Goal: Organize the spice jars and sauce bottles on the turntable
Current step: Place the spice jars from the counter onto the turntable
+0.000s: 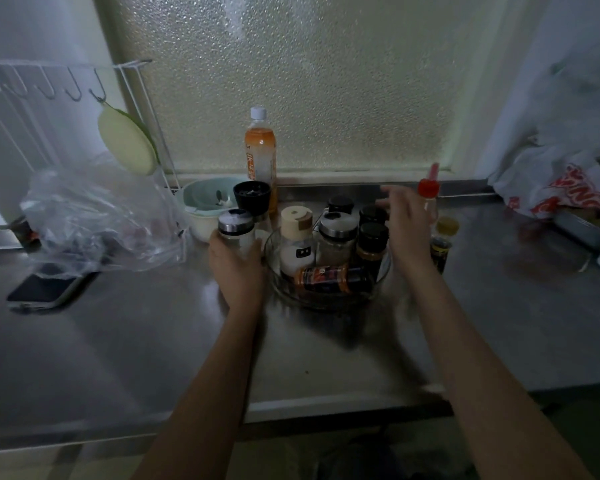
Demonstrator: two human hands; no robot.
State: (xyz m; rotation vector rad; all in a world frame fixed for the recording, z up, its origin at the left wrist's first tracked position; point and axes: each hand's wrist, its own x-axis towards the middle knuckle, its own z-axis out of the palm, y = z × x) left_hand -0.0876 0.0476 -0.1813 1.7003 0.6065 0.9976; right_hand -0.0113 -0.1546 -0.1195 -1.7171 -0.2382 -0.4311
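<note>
A clear round turntable (281, 285) sits on the steel counter and holds several jars. A beige-capped shaker (297, 237) and a steel-lidded glass jar (336, 237) stand upright, with black-lidded spice jars (372, 242) beside them. An orange-labelled spice jar (333, 279) lies on its side at the front. My left hand (238, 268) grips a glass jar with a steel and black lid (235, 230) just left of the turntable. My right hand (407, 230) hovers blurred at the turntable's right rim, fingers spread, holding nothing. Behind it stands a red-capped bottle (428, 190).
A small dark sauce bottle with a yellow cap (442, 242) stands right of the turntable. An orange drink bottle (260, 150), a black grinder (252, 197) and a pale bowl (205, 202) sit behind. A plastic bag (97, 216) and a phone (45, 289) lie left; bags (568, 188) lie right.
</note>
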